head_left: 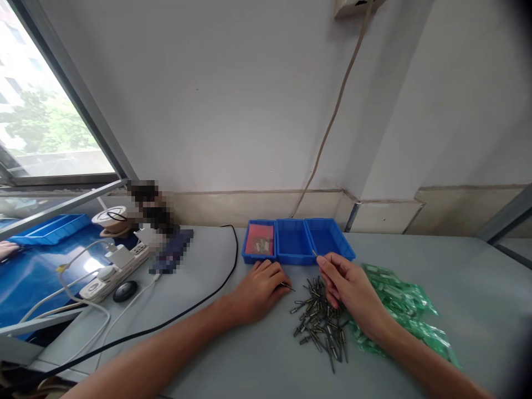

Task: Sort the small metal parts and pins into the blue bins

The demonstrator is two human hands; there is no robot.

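My left hand (262, 288) rests on the table, closed, with the thin tip of a blind rivet (287, 286) poking out between thumb and fingers. Raised just in front of the bins, my right hand (341, 282) pinches another small rivet (315, 253) between thumb and forefinger. Between the hands lies a loose pile of metal blind rivets (318, 318). Three blue bins stand side by side behind them: the left bin (259, 257) has a red sheet and small pieces in a clear bag, while nothing shows inside the middle bin (294, 235) and the right bin (330, 238).
Green plastic bags (399, 296) lie right of the pile, partly under my right forearm. A black cable (195, 303) crosses the table at left. Beyond it are a power strip (120, 271), a computer mouse (125, 291) and a pixelated dark blue item (171, 252).
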